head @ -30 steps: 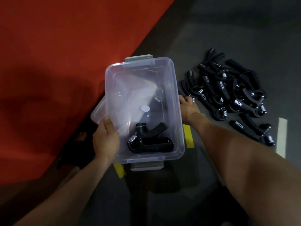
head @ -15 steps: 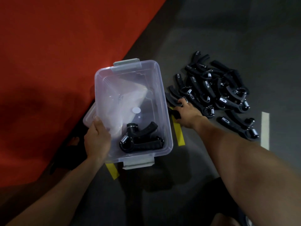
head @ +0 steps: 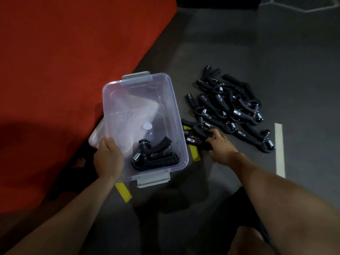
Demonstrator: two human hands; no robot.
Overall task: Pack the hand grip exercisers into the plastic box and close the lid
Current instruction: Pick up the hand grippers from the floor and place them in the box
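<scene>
While left hand (head: 108,159) is gripping the plastic box (head: 176,115) rim on the floor | one exerciser (head: 154,155) is lying inside | right hand (head: 221,146) is closing on a grip (head: 195,133) at the pile (head: 230,105) edge | risk: springs are tangling, neighbours dragging along.

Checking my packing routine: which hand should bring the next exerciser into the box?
Right. The right hand already grips exercisers beside the plastic box, while the left hand holds the box's rim.
</scene>
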